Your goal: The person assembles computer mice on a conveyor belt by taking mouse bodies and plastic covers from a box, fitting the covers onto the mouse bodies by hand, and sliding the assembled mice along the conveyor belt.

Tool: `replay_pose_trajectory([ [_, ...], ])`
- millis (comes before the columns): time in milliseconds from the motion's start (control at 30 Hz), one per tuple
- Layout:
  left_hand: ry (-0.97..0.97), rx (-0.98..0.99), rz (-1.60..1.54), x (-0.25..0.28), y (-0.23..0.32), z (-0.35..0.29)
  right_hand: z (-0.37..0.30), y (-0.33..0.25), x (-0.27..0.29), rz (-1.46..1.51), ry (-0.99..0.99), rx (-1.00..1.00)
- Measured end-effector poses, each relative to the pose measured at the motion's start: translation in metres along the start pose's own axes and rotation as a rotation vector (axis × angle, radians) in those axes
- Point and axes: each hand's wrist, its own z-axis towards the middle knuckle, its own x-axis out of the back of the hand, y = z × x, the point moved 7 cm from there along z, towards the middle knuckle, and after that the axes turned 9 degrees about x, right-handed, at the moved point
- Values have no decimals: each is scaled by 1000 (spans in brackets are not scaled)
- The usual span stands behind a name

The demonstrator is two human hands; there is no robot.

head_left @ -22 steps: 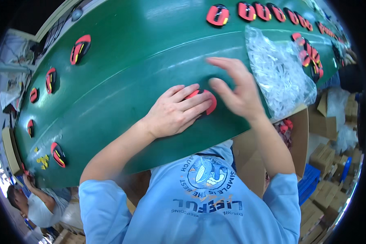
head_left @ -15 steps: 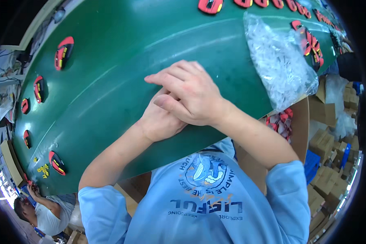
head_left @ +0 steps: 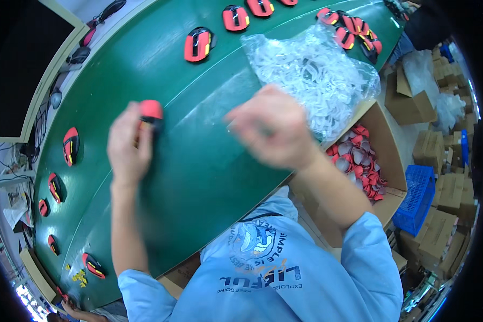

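Note:
My left hand (head_left: 126, 142) is closed around the side of a red and black rounded, mouse-shaped piece (head_left: 151, 110) on the green table (head_left: 198, 155). Part of that piece is hidden under the fingers. Over the table, my right hand (head_left: 276, 129) is blurred, its fingers curled together; whatever they may pinch is too small to make out. Just beyond it lies a clear plastic bag (head_left: 311, 70) full of small translucent pieces. Similar red and black pieces with yellow parts (head_left: 198, 44) stand in a row at the far side.
A carton (head_left: 394, 155) of red and grey curved parts (head_left: 359, 161) stands at the table's right edge, beside a blue crate (head_left: 415, 198). More red and black pieces (head_left: 71, 146) and small yellow parts (head_left: 80, 277) lie at the left. A monitor (head_left: 32, 64) is at upper left.
My hands were together over the table and have parted. The left has taken hold of a red and black piece; the right is near the bag. The view has shifted.

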Motion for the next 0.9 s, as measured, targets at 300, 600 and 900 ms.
replay_pose_trajectory([
  [300, -77, 371, 104, -112, 7, 125, -69, 177, 98, -654, -432, -575],
  [600, -115, 377, -209, -103, 22, 106, -79, 158, 135, -56, 76, -625],
  [900, -289, 139, -254, -19, 103, -59, -25, -1, -35, 168, -327, -200],
])
